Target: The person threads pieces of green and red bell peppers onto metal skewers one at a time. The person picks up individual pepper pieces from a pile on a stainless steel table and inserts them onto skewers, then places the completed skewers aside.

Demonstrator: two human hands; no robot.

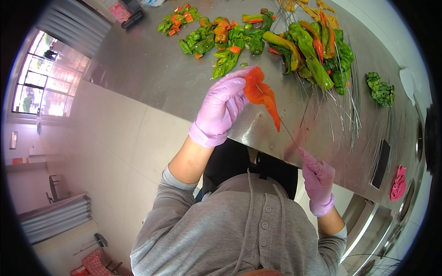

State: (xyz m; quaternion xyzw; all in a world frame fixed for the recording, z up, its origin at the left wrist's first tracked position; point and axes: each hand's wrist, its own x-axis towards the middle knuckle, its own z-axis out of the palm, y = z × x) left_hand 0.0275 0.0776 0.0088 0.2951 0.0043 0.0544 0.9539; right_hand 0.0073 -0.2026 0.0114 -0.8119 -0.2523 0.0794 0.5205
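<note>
My left hand (224, 103), in a pink glove, pinches the upper edge of a flattened piece of red pepper (260, 91). A thin metal skewer (289, 134) runs through the piece, its shaft showing briefly on the front face. The lower end of that skewer is held by my gloved right hand (318, 179), near the steel table's front edge. Green and red peppers (228, 38) lie just beyond my left hand. To the right of them, a pile of skewered peppers (316, 53) rests with its metal sticks fanned towards me.
The stainless-steel table (145, 69) bears more loose skewers (392, 131), a clump of green leaves (380, 89), a black phone-like slab (381, 164) and a bright pink cloth (398, 183). Small pepper pieces (178, 20) and yellowish strips (319, 12) lie at the far side.
</note>
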